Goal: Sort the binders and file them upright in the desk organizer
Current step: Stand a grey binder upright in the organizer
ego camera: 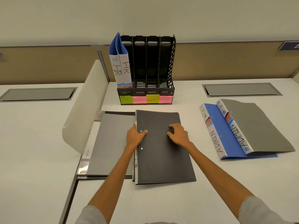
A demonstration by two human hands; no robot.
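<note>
White table [210, 199] against beige partition wall [226, 62], white divider panel [87, 102] at left. Step in hand, by judgement: taking or checking next binder from middle pile, sorting part-done. Left hand [134, 137] gripping spine edge of dark grey binder [161, 159], thumb on cover, fingers wrapped over edge. Right hand [178, 135] resting on same cover, fingers curled, tips pressing, clasping nothing. Dark grey binder flat on top of middle pile, just in front of desk organizer [152, 92], not touching it. Spine label hidden from this angle. Next, likely needed: tipping binder up to read spine, matching to one of sticky labels [139, 99] on organizer front, then standing it upright in that slot, spine outward. Label writing mostly too faint to read, leftmost apparently HR. Counts: one organizer, four slots, four sticky labels, green-yellow and pink alternating. Two HR binders [123, 70] upright in leftmost slot, leaning slightly left; nothing in other three slots. Two flat at right, well apart from hands: blue ADMIN binder [226, 136], grey ADMIN binder [258, 126] overlapping on top. One light grey binder [110, 143] flat at left, right edge tucked under pile. More edges showing beneath dark grey binder, count not tellable. At least six binders visible, two filed. Two grey hatches [241, 89] set in table.
</note>
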